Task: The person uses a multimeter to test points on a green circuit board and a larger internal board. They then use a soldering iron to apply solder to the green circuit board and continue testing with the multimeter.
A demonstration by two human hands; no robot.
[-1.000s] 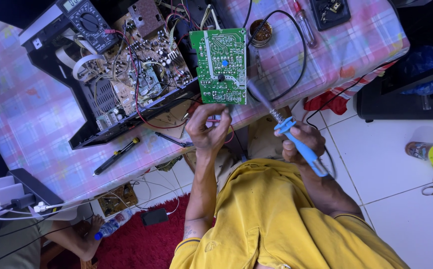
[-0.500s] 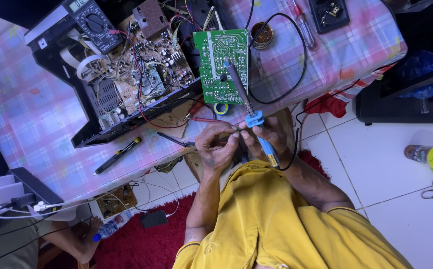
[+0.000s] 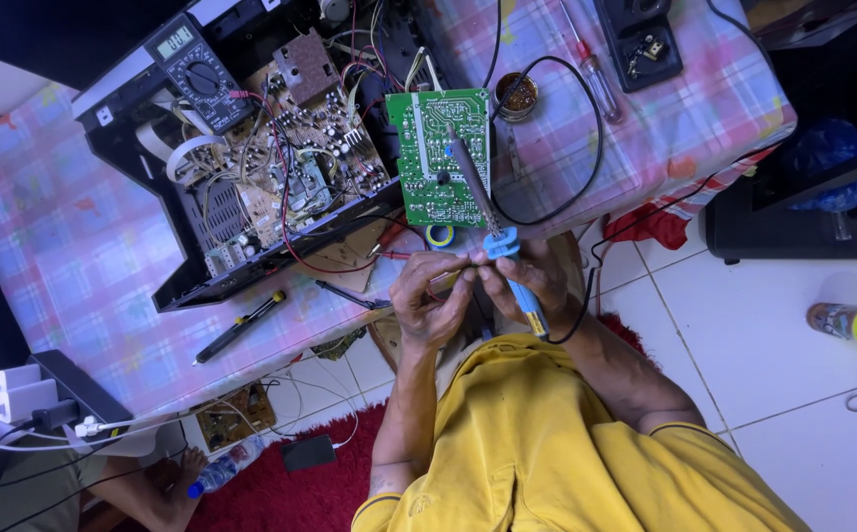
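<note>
My right hand (image 3: 537,281) grips the blue handle of a soldering iron (image 3: 487,212), whose metal tip lies over the green circuit board (image 3: 443,158) on the table. My left hand (image 3: 428,305) sits right beside it at the table's near edge. Its fingers pinch a thin yellowish stick (image 3: 451,282) that also touches my right fingertips. A small yellow-and-blue ring (image 3: 439,234) lies just below the board.
An open black device chassis (image 3: 182,276) full of wiring, with a multimeter (image 3: 197,74) on it, fills the table's left. A round tin (image 3: 519,96), a clear screwdriver (image 3: 596,74) and a black-and-yellow screwdriver (image 3: 241,325) lie about. Another person's foot (image 3: 152,493) is on the floor.
My left hand left the green board's lower edge and drew back. Both hands came together near the table edge, and the iron swung from the right onto the board.
</note>
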